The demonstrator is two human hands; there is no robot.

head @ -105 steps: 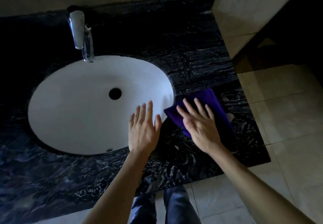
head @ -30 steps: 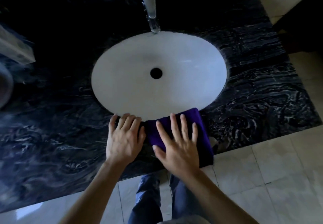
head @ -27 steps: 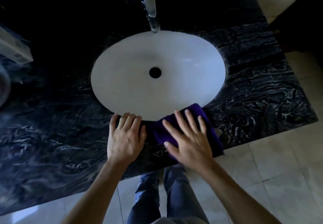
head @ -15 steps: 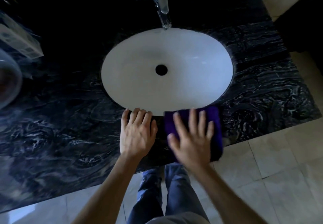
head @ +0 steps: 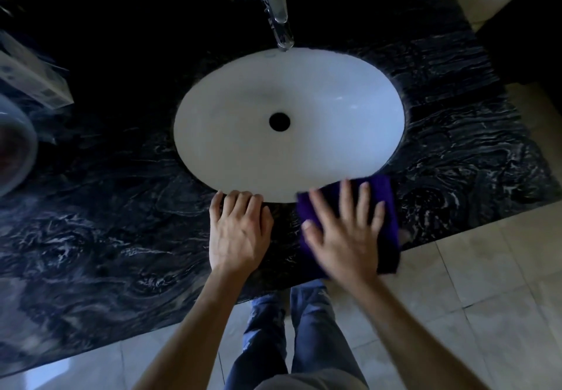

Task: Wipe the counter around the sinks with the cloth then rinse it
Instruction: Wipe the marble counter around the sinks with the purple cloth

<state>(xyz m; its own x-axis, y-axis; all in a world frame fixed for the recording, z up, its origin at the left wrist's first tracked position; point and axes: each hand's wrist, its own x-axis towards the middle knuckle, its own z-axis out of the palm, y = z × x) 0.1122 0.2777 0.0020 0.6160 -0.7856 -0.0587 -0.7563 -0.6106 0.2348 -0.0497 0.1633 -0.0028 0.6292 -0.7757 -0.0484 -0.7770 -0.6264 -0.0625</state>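
A folded purple cloth (head: 383, 195) lies on the dark marble counter (head: 106, 237) at the front right rim of the white oval sink (head: 289, 91). My right hand (head: 343, 231) presses flat on the cloth with fingers spread, slightly blurred. My left hand (head: 238, 228) rests flat on the counter just left of the cloth, its fingertips at the sink's front rim, holding nothing. The chrome tap (head: 276, 3) stands behind the sink; no water runs from it.
A clear box (head: 33, 76) and the rim of a round bowl-like object (head: 15, 146) sit at the counter's far left. The counter's front edge runs just under my wrists, with beige floor tiles (head: 471, 283) and my legs below.
My right hand has slid the cloth along the sink's front rim, back and forth and now a little to the right. My left hand has stayed flat at the rim.
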